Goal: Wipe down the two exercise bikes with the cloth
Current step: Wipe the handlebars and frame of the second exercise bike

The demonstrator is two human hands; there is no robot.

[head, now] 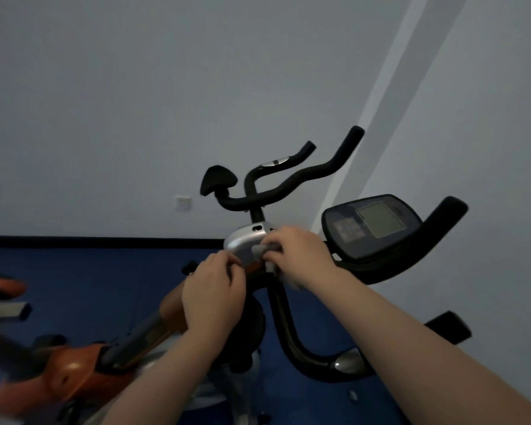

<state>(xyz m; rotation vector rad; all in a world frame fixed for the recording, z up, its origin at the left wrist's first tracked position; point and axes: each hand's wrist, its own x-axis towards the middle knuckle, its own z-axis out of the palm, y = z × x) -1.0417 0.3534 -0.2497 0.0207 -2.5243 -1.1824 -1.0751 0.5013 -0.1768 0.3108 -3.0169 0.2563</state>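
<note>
Hidden or unclear: The cloth (pixel 269 256) is mostly covered by the right hand (pixel 292 251); only a pale grey fold shows between its fingers and a blurred pale edge below the wrist. The lower left of the picture is smeared, so the orange frame (pixel 74 372) there is hard to read. The orange bike's seat (pixel 0 286) is cut off at the left edge.
Right hand: Fingers curled, gripping the cloth against the silver housing (pixel 242 243) below the black handlebars (pixel 288 176).
Left hand (pixel 212 289): Just beside the right hand, fingers bent, fingertips touching the lower edge of the silver housing. Whether it pinches part of the cloth cannot be told.
Near bike: A black console (pixel 371 228) with a grey screen sits right of the hands, with a curved black handle (pixel 442 219) beyond it and another black bar (pixel 292 329) bending down beneath the right forearm.
Second bike: The handlebars and a black pad (pixel 216 179) rise behind the silver housing.
Floor: Dark blue (pixel 89 277), edged by a black skirting strip (pixel 89 241).
Room: Plain pale grey wall (pixel 135 102) with a small white wall plate (pixel 182 203) low down, and a lighter diagonal band at upper right.
</note>
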